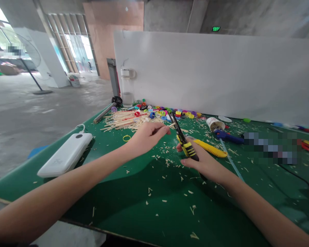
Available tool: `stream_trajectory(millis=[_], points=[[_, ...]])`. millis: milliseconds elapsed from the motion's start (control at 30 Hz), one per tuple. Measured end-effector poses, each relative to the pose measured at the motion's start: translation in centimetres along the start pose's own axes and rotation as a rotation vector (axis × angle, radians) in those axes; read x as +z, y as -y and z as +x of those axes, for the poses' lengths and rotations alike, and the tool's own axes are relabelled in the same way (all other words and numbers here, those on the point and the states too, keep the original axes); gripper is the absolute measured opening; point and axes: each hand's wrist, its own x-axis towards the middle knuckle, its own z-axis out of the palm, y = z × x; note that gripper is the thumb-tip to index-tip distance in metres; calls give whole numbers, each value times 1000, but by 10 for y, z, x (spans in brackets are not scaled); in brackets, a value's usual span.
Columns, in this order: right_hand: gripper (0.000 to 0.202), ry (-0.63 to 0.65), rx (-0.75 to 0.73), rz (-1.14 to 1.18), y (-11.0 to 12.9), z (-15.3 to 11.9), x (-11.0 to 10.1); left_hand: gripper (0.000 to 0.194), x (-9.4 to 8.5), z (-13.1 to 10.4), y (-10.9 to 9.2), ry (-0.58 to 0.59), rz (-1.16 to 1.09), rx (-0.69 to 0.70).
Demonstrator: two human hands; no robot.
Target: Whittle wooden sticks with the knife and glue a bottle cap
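Over the middle of the green table [134, 202], my left hand [150, 137] pinches a short thin wooden stick [172, 125]. My right hand [195, 157] is wrapped round the black and yellow handles of pliers [186, 145], whose jaws point up and away. The stick's far end reaches the pliers' jaws; whether they grip it is too small to tell. A yellow utility knife [211, 148] lies just beyond my right hand. Pale wood shavings are scattered below both hands.
A white power bank [67, 154] with a cable lies at left. Behind are a pile of wooden sticks [123, 118], colourful bottle caps [167, 115], a glass bottle [127, 87] and a white panel [208, 72]. A tipped paper cup [215, 124] and blue glue gun [229, 137] lie right.
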Motion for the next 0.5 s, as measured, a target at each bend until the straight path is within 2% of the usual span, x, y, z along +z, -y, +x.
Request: stream_trajectory(millis=[267,500], points=[[57,24,7,-22,-1,-2,-1,33,-1,1,1,-10,49,37],[67,32,-7,-95,-2,-4,-8,30,-7,3,1,5,170,125]])
